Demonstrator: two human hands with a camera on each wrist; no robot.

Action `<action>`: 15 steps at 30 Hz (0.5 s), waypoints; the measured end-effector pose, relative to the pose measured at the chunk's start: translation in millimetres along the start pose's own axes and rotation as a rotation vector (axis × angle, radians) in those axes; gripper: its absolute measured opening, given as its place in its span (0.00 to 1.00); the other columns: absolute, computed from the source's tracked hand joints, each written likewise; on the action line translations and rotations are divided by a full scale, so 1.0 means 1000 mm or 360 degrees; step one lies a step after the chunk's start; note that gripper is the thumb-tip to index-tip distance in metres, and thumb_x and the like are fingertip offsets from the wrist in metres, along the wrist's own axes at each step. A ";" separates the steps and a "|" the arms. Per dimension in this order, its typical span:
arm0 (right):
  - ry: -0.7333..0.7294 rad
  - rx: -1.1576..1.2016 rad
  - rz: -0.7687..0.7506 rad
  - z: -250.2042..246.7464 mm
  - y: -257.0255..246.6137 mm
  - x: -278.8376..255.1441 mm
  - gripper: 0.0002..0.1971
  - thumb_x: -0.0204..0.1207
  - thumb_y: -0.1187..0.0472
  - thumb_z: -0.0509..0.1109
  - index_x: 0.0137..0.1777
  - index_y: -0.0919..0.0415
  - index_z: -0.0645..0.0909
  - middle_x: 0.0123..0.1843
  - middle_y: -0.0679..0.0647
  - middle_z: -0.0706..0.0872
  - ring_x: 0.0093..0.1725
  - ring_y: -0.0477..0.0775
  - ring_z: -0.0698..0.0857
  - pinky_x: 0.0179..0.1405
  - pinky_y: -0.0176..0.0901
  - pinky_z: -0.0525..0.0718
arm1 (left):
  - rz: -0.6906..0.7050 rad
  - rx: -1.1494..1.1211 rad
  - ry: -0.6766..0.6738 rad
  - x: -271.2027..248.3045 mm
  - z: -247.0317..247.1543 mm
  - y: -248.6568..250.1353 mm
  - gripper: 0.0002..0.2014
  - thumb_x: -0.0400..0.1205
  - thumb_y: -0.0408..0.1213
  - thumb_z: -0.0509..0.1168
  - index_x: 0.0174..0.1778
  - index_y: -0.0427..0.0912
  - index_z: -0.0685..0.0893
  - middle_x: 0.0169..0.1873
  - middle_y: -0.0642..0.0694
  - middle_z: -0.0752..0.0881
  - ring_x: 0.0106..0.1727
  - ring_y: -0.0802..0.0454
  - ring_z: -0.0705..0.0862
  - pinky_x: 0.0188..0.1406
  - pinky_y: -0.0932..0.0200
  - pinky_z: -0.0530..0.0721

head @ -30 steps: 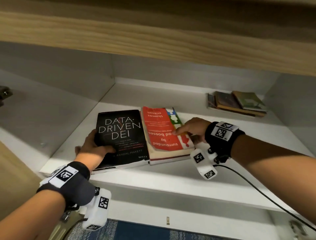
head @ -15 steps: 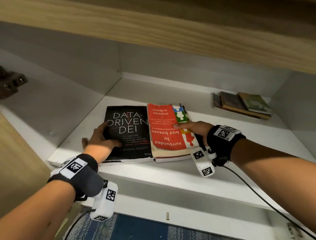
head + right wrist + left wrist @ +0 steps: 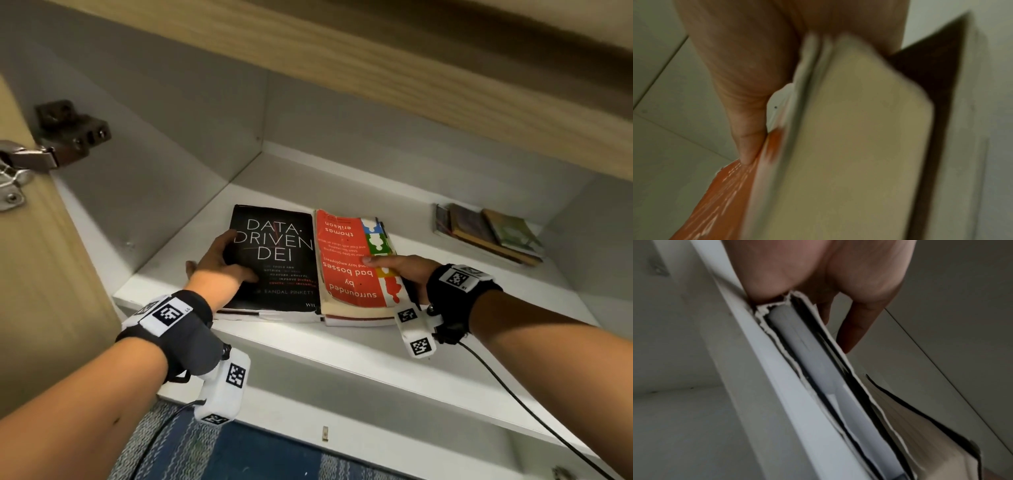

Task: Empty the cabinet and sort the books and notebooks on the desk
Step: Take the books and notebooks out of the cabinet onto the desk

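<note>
On the white cabinet shelf (image 3: 308,346) a black book (image 3: 277,260) titled DATA-DRIVEN DEI lies flat beside a red paperback (image 3: 346,263), both near the front edge. My left hand (image 3: 219,267) grips the black book's left edge, thumb and bent fingers on the cover. In the left wrist view the palm (image 3: 818,272) sits at the book's corner (image 3: 809,363), which lies on ragged white papers. My right hand (image 3: 400,270) holds the red paperback's right edge. Its thumb (image 3: 746,146) presses the red cover (image 3: 721,194); the fingers are hidden behind the page block. Another book lies under the paperback.
A small stack of dark and green books (image 3: 489,233) lies at the shelf's back right. The open wooden cabinet door (image 3: 41,274) with its metal hinge (image 3: 51,144) stands at the left. A wooden board (image 3: 411,68) hangs overhead. Blue carpet (image 3: 239,455) shows below.
My right hand has shifted from fingertips on the red cover to a hold on its right edge with the thumb on top. The left hand stays on the black book.
</note>
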State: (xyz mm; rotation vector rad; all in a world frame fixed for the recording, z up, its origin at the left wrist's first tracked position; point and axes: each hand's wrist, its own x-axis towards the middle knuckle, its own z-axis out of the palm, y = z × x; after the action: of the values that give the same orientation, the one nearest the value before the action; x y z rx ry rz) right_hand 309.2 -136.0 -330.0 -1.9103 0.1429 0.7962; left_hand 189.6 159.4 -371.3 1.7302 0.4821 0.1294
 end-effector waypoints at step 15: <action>0.0019 0.0311 -0.0025 -0.007 0.040 -0.039 0.36 0.54 0.51 0.88 0.65 0.58 0.84 0.57 0.61 0.90 0.57 0.65 0.90 0.66 0.63 0.82 | -0.0540 -0.0091 -0.0152 -0.023 0.003 0.043 0.20 0.76 0.26 0.71 0.65 0.31 0.83 0.57 0.31 0.87 0.50 0.35 0.88 0.54 0.37 0.87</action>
State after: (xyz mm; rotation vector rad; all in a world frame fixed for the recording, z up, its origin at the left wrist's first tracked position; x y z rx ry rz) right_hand 265.3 -170.6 -336.1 -1.7298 0.2053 0.7331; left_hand 180.0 142.1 -326.6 1.5673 0.6866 -0.1800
